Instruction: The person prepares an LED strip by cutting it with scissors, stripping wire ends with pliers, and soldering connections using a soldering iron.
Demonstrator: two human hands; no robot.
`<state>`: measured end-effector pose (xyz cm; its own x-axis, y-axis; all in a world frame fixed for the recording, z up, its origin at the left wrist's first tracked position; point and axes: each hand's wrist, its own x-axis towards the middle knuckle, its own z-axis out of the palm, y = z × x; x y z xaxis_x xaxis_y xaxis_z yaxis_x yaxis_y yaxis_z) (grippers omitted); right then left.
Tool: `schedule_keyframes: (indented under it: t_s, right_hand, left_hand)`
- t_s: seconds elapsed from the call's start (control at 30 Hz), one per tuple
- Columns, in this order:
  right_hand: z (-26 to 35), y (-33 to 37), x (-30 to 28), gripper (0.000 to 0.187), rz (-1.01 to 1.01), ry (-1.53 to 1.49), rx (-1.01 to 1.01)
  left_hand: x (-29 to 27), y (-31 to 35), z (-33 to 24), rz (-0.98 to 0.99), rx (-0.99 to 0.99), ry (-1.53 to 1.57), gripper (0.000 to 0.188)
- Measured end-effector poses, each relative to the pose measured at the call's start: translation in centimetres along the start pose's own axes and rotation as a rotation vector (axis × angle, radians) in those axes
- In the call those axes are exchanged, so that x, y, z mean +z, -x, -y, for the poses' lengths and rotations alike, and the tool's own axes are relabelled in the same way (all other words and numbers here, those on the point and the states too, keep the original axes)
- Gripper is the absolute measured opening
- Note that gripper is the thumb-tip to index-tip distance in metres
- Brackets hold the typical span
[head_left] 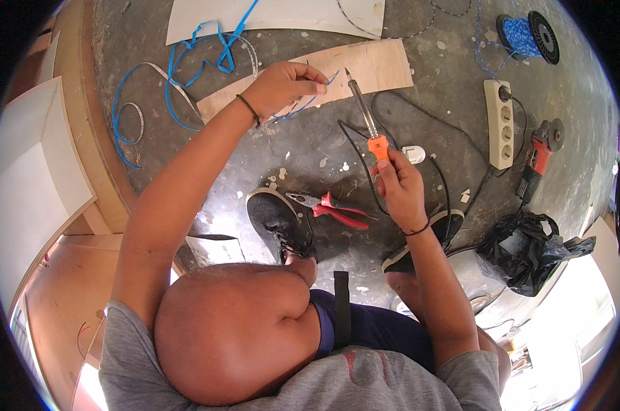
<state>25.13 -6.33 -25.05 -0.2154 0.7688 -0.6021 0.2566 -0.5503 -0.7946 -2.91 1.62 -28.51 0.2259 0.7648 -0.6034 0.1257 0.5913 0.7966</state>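
My right hand (402,186) is closed round the orange handle of a soldering iron (363,109). The iron points up and away, its tip a short distance right of the fingertips of my left hand (286,88). Those left fingers pinch a thin blue wire (334,77); a short end sticks out beyond them, and more blue shows below the hand. Beneath my left hand lies a pale wooden board (378,67). A black cable curls on the floor near the iron, beside a white plug (413,154).
Red-handled pliers (334,209) lie between my shoes. On the right are a power strip (500,127), an angle grinder (539,157), a black plastic bag (529,250) and a spool of blue cord (521,35). Blue ribbon (169,82) loops at the left, near a white panel (282,17).
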Motion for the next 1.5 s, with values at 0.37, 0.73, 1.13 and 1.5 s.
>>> schedule_keyframes:
  t_s: [0.37,0.73,1.13,1.5]
  right_hand:
    - [0.1,-0.1,-0.1,0.028,-0.002,0.067,0.001]
    - [-0.4,-0.1,-0.3,0.028,-0.011,0.091,-0.021]
    - [-0.2,-0.1,-0.1,0.026,-0.016,0.131,-0.046]
    - [-1.0,-0.2,0.0,0.029,0.010,0.114,-0.062]
  left_hand:
    - [0.2,0.1,0.1,0.047,-0.021,0.180,0.024]
    - [0.1,-0.1,0.1,0.061,-0.046,0.183,0.023]
    - [0.4,0.0,-0.1,0.027,-0.043,0.189,0.024]
    - [0.2,0.0,0.0,0.032,-0.036,0.206,0.023]
